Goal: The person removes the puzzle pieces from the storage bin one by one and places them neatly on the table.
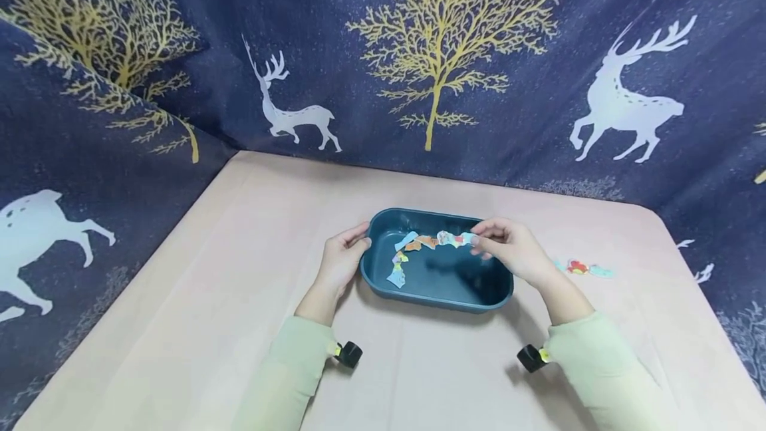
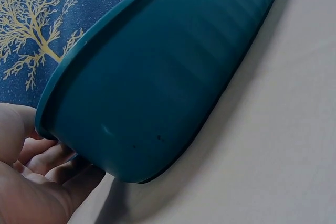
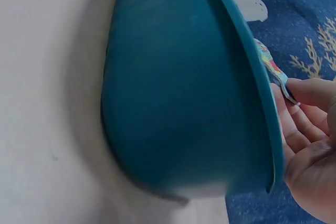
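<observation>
A dark teal oblong plastic basin stands on the table. At its left end my left hand grips the rim, thumb on top and fingers against the outer wall. Over the basin's far right part, my right hand pinches one end of a twist-wrapped candy between thumb and fingers. This candy has a pale blue wrapper with red and yellow patches. Inside the basin lie an orange and light-blue candy and a yellow and blue one.
Another wrapped candy, pale blue and red, lies on the table right of the basin, beside my right forearm. The pale table meets a dark blue cloth printed with deer and trees. A black wrist camera sits on each sleeve.
</observation>
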Motion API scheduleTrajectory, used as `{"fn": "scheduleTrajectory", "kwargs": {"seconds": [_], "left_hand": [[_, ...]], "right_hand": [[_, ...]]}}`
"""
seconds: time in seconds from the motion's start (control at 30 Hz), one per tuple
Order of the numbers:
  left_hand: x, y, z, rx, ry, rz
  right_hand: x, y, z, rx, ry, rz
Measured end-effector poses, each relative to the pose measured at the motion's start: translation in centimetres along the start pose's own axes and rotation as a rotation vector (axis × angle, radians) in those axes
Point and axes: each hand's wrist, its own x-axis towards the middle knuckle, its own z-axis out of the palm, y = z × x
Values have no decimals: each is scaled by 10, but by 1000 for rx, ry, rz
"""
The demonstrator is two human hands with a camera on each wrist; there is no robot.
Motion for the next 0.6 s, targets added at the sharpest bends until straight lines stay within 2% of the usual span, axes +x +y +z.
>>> {"fn": "scheduleTrajectory", "kwargs": {"seconds": [0.2, 0.33, 0.5, 0.6], "left_hand": [[1, 1, 4, -2, 7, 19], [3, 2, 3, -3, 8, 21], [1, 3, 0, 1, 8, 21], [-4, -2, 2, 9, -1, 5]], "right_hand": [[-12, 6, -17, 73, 76, 10], [-16, 8, -30, 81, 110, 19], [-22, 12, -37, 66, 151, 58], [-34, 19, -36, 64, 184, 86]]}}
